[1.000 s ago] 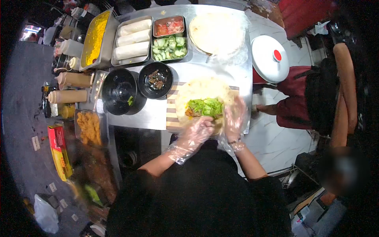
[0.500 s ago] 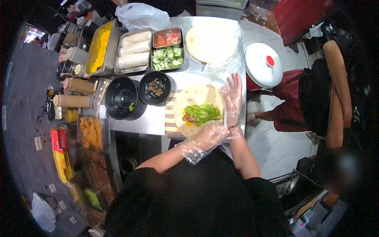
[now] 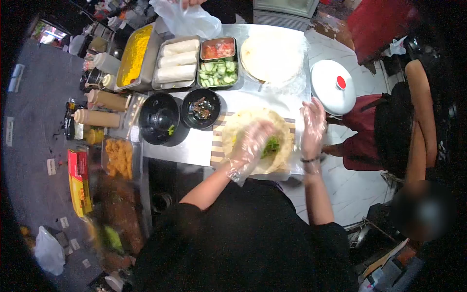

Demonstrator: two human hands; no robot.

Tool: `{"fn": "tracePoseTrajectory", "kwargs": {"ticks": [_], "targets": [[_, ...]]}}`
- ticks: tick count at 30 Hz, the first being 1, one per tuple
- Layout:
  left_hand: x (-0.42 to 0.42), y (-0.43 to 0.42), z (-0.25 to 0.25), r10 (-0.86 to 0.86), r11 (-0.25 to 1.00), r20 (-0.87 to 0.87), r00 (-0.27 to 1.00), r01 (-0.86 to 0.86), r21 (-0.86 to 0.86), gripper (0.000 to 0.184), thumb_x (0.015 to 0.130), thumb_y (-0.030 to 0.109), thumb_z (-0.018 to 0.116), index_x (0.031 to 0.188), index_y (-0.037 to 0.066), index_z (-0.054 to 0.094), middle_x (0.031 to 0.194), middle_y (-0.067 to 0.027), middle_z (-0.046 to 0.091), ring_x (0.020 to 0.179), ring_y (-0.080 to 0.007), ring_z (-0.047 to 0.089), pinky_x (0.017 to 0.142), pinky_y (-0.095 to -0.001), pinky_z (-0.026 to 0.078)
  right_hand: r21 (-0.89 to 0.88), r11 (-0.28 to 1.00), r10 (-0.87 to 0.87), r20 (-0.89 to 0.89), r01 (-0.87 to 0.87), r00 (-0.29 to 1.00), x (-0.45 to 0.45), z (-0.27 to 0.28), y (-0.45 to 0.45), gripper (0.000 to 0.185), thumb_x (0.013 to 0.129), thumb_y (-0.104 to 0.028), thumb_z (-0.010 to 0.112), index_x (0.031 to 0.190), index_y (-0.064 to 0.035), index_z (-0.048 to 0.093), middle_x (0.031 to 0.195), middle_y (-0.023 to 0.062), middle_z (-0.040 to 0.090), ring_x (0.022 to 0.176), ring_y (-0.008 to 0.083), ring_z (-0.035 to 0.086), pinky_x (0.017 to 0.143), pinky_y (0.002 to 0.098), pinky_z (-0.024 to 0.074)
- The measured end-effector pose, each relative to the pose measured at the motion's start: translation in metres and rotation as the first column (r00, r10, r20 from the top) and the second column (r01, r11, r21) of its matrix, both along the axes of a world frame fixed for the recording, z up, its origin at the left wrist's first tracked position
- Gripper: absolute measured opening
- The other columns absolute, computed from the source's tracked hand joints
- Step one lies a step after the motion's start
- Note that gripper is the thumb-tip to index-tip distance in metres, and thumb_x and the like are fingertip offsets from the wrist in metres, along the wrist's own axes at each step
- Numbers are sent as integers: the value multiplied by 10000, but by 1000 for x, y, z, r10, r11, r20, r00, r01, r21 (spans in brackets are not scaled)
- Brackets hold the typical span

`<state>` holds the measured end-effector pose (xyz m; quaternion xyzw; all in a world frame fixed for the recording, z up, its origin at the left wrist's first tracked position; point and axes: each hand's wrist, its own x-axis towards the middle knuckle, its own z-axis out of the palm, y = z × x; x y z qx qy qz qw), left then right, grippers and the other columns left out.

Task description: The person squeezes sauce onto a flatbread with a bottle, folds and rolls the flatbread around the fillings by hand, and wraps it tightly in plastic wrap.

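A round flatbread (image 3: 279,158) lies on the striped board (image 3: 217,141), with green leaves (image 3: 271,146) on it. My left hand (image 3: 250,143), in a clear plastic glove, is over the filling and hides part of it; its fingers are smeared by motion. To the right of the board, my right hand (image 3: 313,126), gloved too, is raised with fingers apart and nothing in it. Two black bowls stand left of the board, one with dark bits (image 3: 200,109), the other with a scrap of green (image 3: 159,119).
Behind are trays of yellow food (image 3: 137,56), white rolls (image 3: 177,59) and cut vegetables (image 3: 218,73), plus stacked flatbreads (image 3: 272,56). Another person's hand (image 3: 193,2) holds a plastic bag (image 3: 187,20). A white lid (image 3: 333,87) and a person (image 3: 394,126) are at right.
My left hand has moved up from the flatbread's near edge onto the filling. My right hand has shifted right, off the flatbread. A person's hand has appeared at the plastic bag.
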<state>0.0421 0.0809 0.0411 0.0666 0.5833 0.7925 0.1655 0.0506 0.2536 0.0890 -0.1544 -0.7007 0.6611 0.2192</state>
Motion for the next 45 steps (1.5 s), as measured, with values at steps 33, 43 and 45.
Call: {"fn": "tracePoseTrajectory", "kwargs": {"ticks": [33, 43, 45], "targets": [[-58, -38, 27, 266, 963, -379, 886, -227, 145, 1010, 871, 275, 645, 1534, 133, -103, 1584, -211, 102, 1467, -347, 125, 1194, -463, 102, 784, 478, 696, -63, -396, 716, 55, -22, -104, 234, 767, -156, 698, 974, -65, 636, 768, 69, 594, 659, 245, 606, 581, 376, 498], [-4, -128, -27, -525, 638, -568, 634, -149, -756, 482, 824, 283, 723, 1235, 79, 574, 1251, -136, 589, 1223, -334, 520, 1072, -462, 395, 808, -8, 570, 488, -590, 661, 122, -114, -13, 462, 842, -289, 629, 1271, -140, 546, 1241, 83, 561, 1185, 274, 501, 1013, 493, 381], [17, -133, -43, -565, 620, -532, 631, -102, -778, 490, 815, 299, 733, 1239, 108, 579, 1245, -125, 586, 1210, -338, 523, 1063, -468, 396, 793, 32, 564, 488, -609, 666, 117, -123, -17, 460, 835, -276, 634, 1267, -143, 548, 1236, 79, 561, 1172, 272, 506, 993, 487, 390]]}}
